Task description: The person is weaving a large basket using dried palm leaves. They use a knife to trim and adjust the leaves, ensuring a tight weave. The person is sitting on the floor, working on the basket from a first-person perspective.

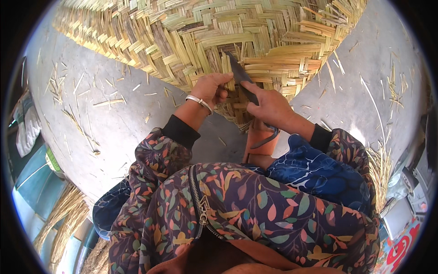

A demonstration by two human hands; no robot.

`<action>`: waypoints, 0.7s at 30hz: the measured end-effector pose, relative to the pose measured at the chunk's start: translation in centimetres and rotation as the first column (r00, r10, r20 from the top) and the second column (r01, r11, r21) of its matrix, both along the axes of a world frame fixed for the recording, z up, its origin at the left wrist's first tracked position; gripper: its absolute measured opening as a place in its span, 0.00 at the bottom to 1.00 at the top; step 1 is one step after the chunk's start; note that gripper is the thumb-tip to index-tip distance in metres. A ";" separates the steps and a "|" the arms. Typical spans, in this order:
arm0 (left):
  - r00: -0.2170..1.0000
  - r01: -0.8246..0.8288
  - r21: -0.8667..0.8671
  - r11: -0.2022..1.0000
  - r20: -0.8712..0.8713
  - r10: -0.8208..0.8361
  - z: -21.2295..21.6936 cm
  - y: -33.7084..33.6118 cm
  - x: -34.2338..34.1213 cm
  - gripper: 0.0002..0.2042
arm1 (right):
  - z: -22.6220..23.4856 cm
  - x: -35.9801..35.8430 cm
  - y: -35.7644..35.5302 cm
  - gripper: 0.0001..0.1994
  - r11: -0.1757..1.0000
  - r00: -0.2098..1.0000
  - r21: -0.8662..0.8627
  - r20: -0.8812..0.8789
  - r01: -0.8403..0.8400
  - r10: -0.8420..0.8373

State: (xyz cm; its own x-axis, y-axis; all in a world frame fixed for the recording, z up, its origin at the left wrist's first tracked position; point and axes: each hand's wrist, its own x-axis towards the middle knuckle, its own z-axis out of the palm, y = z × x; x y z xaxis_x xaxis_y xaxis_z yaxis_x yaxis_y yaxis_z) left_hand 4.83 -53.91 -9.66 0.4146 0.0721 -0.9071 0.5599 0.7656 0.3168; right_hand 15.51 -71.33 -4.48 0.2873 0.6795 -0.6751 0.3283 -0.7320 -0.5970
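Observation:
A large woven straw mat [269, 36] slopes down to a corner in front of me, its strips plaited in a slanting pattern. My left hand [210, 88], with a pale bangle at the wrist, pinches a straw strip [227, 67] near that corner. My right hand [270, 106] grips dark metal scissors [236, 71]. Their pointed blade lies against the weave beside the strip, the index finger stretched along it. A curved handle loop shows below the palm. Whether the blades are apart cannot be made out.
Straw bits [109, 102] lie scattered over the grey floor [114, 150]. Bundles of long straw stand at the lower left [64, 219] and at the right [379, 171]. Blue patterned cloth [315, 169] covers my knees, close under the right forearm.

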 end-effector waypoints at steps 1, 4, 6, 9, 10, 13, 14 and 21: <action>1.000 -0.008 -0.029 1.000 -0.025 0.007 0.0 0.0 0.1 0.11 | -0.1 0.0 -0.1 0.33 1.000 1.000 0.004 0.009 -0.005 0.005; 0.999 0.015 -0.152 0.988 -0.040 -0.022 -1.3 0.0 0.2 0.08 | -0.5 0.0 -0.5 0.33 1.000 0.999 0.010 0.032 -0.018 0.018; 0.998 -0.034 -0.109 0.993 -0.065 0.027 -2.6 0.4 0.6 0.09 | -0.6 -0.1 -0.4 0.33 1.000 0.999 0.016 0.030 -0.025 0.024; 0.998 0.007 0.046 0.999 -0.070 -0.003 -3.2 0.7 2.0 0.11 | -0.3 -0.1 -0.3 0.33 0.998 0.997 0.019 0.061 -0.053 0.052; 0.997 0.038 0.113 0.993 -0.070 -0.030 -3.2 0.6 2.4 0.11 | -0.3 -0.1 -0.3 0.33 0.998 0.995 0.010 0.073 -0.064 0.063; 0.998 0.052 0.209 0.976 -0.041 -0.044 -3.5 0.6 2.3 0.13 | -0.5 0.0 -0.2 0.33 0.996 0.992 0.006 0.096 -0.087 0.086; 0.995 0.098 0.239 0.966 -0.036 -0.092 -3.1 0.6 2.4 0.14 | -0.5 0.0 -0.3 0.33 0.996 0.992 0.006 0.098 -0.085 0.084; 0.901 0.338 0.617 0.710 0.005 -0.434 -1.9 1.1 0.2 0.18 | -0.6 0.3 -0.5 0.32 0.996 0.991 0.023 0.101 -0.085 0.083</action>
